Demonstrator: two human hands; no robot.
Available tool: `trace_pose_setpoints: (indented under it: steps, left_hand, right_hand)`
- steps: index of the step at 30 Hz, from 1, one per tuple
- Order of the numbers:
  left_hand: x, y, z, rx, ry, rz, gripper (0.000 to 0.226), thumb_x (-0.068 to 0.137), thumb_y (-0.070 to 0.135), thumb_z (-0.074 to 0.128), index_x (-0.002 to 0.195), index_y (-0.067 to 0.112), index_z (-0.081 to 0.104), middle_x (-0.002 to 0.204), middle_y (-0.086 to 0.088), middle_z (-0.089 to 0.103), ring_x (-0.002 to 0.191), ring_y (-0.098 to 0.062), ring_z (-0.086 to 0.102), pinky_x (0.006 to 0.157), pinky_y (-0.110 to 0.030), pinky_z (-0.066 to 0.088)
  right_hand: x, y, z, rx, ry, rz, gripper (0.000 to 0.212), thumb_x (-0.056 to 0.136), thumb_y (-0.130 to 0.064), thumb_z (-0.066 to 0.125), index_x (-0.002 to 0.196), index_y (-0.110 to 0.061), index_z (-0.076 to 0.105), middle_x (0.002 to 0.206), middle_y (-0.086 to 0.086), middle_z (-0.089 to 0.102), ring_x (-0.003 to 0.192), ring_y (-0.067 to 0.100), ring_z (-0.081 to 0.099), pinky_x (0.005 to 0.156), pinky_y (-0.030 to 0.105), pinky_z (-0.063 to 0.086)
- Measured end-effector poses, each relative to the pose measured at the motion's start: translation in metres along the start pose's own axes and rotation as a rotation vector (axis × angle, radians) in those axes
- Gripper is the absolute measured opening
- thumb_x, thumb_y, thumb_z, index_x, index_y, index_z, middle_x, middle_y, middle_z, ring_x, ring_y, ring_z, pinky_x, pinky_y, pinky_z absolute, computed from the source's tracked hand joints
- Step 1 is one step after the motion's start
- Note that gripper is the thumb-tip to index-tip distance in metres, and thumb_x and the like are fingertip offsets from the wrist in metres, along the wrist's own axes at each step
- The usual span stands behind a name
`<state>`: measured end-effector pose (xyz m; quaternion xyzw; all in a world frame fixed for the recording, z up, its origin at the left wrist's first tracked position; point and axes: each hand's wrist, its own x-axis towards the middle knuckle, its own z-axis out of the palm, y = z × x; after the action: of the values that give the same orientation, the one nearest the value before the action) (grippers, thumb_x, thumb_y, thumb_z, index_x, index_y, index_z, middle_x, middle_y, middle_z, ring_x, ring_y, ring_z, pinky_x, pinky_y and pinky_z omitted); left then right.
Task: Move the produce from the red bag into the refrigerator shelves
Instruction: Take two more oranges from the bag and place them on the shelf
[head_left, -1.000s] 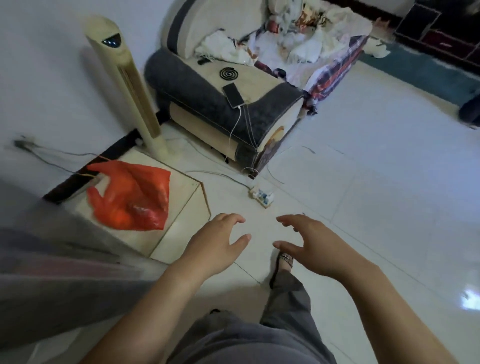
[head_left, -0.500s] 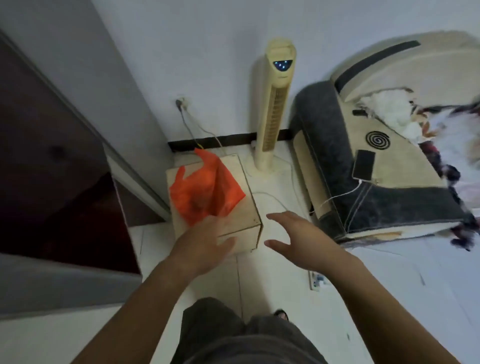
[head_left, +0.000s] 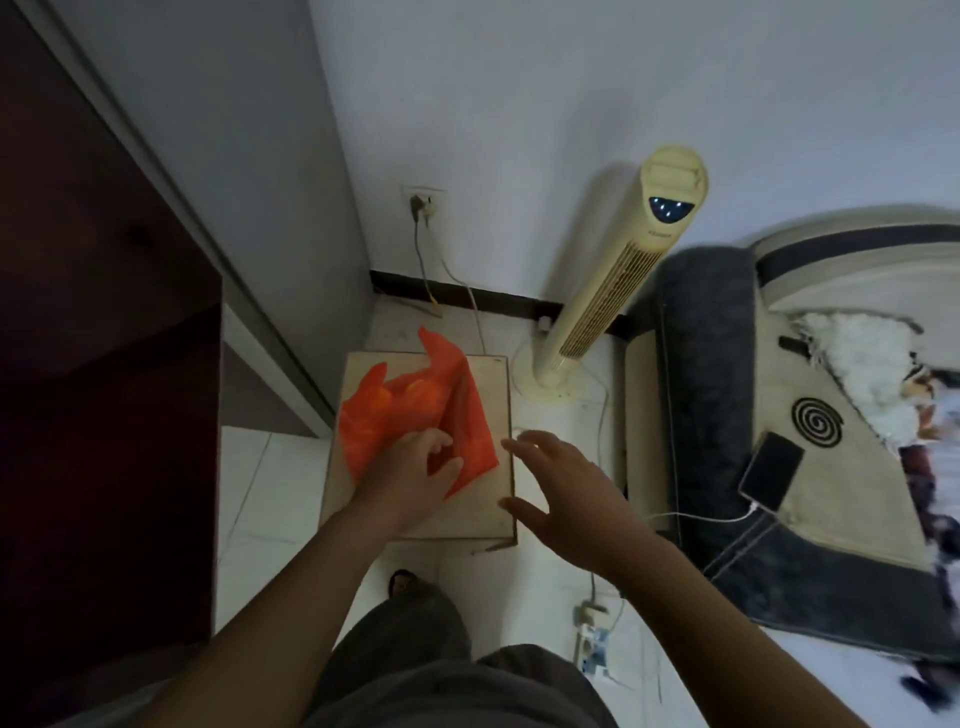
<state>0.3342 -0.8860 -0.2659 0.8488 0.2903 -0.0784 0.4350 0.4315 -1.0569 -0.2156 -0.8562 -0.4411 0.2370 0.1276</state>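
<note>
Nowhere legible writing: red bag (head_left: 415, 415), fan (head_left: 618, 291).

Dim, bluish room light; the tower fan (head_left: 618, 280) throws a soft shadow leftward on the wall. Edges bend fisheye-style, and the right edge smears.

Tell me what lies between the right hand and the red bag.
In the head view, only bare top of the wooden box separates the right hand from the red bag; nothing else sits there.
</note>
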Motion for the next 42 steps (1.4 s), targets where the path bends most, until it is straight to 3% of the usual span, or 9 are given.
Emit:
trace_pose_setpoints:
  steps: [9,19,23,26,29,33,36,39,42]
  left_hand:
    - [0.089,-0.015,-0.036,0.116,0.052,-0.109,0.029,0.089,0.034,0.056,0.113,0.018,0.059,0.113,-0.001,0.062,0.103,-0.019,0.058,0.081,-0.027,0.045]
    - [0.166,-0.063,-0.071,-0.030,0.250,-0.493,0.024,0.087,0.030,0.057,0.109,0.020,0.061,0.111,0.000,0.063,0.092,-0.016,0.057,0.072,-0.026,0.040]
    - [0.205,-0.085,-0.054,-0.034,0.298,-0.608,0.029,0.087,0.032,0.055,0.113,0.020,0.059,0.116,-0.004,0.060,0.102,-0.022,0.057,0.082,-0.032,0.046]
    - [0.228,-0.105,-0.038,-0.023,0.347,-0.642,0.034,0.087,0.035,0.056,0.120,0.025,0.055,0.124,-0.004,0.053,0.112,-0.023,0.052,0.089,-0.038,0.046]
    - [0.243,-0.124,-0.027,-0.012,0.408,-0.549,0.036,0.086,0.036,0.056,0.122,0.031,0.054,0.130,0.002,0.049,0.118,-0.021,0.049,0.093,-0.039,0.045]
    - [0.256,-0.148,-0.010,0.039,0.328,-0.465,0.045,0.084,0.047,0.052,0.128,0.036,0.051,0.135,0.004,0.046,0.123,-0.017,0.045,0.098,-0.037,0.042]
    - [0.259,-0.166,0.006,0.014,0.242,-0.514,0.060,0.073,0.062,0.048,0.130,0.040,0.046,0.135,0.006,0.046,0.123,-0.016,0.044,0.098,-0.041,0.042]
    - [0.255,-0.186,0.017,0.055,0.240,-0.574,0.048,0.081,0.050,0.057,0.126,0.035,0.050,0.128,0.006,0.051,0.116,-0.018,0.050,0.093,-0.039,0.045]
    - [0.244,-0.201,0.017,0.001,0.377,-0.640,0.030,0.091,0.036,0.052,0.118,0.024,0.056,0.120,0.002,0.055,0.105,-0.018,0.053,0.086,-0.032,0.044]
  right_hand:
    - [0.098,0.037,-0.018,0.048,-0.101,0.014,0.060,0.088,-0.043,0.056,0.141,-0.028,0.032,0.147,-0.003,0.032,0.130,0.016,0.037,0.106,0.033,0.037]
    - [0.275,0.060,-0.030,0.128,-0.305,-0.213,0.025,0.092,-0.033,0.051,0.115,-0.025,0.052,0.113,-0.005,0.053,0.097,0.007,0.052,0.076,0.016,0.039]
    - [0.343,0.074,-0.009,0.033,-0.419,-0.286,0.043,0.091,-0.037,0.052,0.130,-0.022,0.044,0.128,0.000,0.047,0.113,0.018,0.048,0.095,0.034,0.043]
    - [0.388,0.083,0.021,0.027,-0.415,-0.323,0.048,0.089,-0.034,0.056,0.132,-0.019,0.044,0.132,0.004,0.044,0.118,0.022,0.045,0.096,0.033,0.038]
    - [0.425,0.091,0.054,0.001,-0.409,-0.348,0.049,0.086,-0.032,0.060,0.131,-0.018,0.047,0.135,0.006,0.043,0.121,0.026,0.044,0.100,0.036,0.038]
    - [0.456,0.098,0.092,-0.013,-0.416,-0.385,0.050,0.087,-0.037,0.059,0.133,-0.022,0.046,0.141,0.004,0.040,0.126,0.024,0.040,0.103,0.040,0.038]
    - [0.463,0.095,0.117,0.010,-0.434,-0.416,0.047,0.087,-0.036,0.059,0.131,-0.023,0.048,0.139,0.001,0.042,0.126,0.021,0.040,0.102,0.037,0.038]
    - [0.462,0.087,0.139,0.046,-0.445,-0.486,0.048,0.087,-0.037,0.059,0.131,-0.024,0.047,0.137,-0.003,0.043,0.125,0.016,0.040,0.102,0.031,0.037]
    - [0.462,0.078,0.153,0.058,-0.457,-0.509,0.051,0.087,-0.043,0.057,0.134,-0.026,0.044,0.140,-0.005,0.040,0.125,0.014,0.039,0.102,0.029,0.035]
